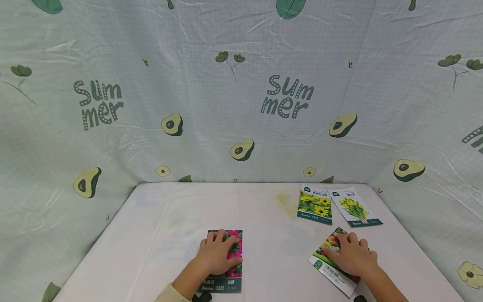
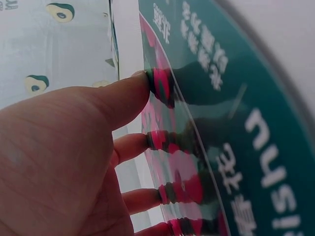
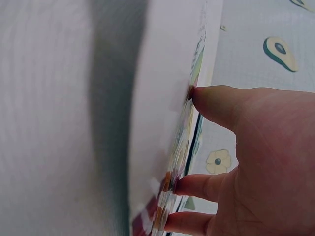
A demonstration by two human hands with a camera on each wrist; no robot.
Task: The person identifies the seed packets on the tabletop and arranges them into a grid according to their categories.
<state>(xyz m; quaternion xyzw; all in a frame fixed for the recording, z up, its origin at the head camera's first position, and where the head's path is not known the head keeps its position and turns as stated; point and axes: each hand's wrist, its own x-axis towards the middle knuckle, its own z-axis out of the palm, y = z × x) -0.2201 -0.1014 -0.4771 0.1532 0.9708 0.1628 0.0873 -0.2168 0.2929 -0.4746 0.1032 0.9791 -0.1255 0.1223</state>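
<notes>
A seed packet (image 1: 230,285) with pink flowers and a dark green band lies upright on the left-centre of the table. My left hand (image 1: 216,253) rests over it, fingers spread; in the left wrist view the thumb and fingertips press on its glossy face. Under my right hand (image 1: 354,258) is another seed packet (image 1: 332,273), slanted, with colourful flowers and a white band. The right wrist view shows the thumb (image 3: 216,104) and fingertips touching that packet's printed side, with its near edge slightly raised above a shadow. Each palm hides part of its packet in the head view.
At the table's back right lie a packet with yellow flowers (image 1: 315,204) and a white packet with a yellow-flowered bunch (image 1: 355,207), side by side. The pale table (image 1: 151,247) meets a hanging cloth (image 1: 211,105) printed with avocados behind it and at its sides.
</notes>
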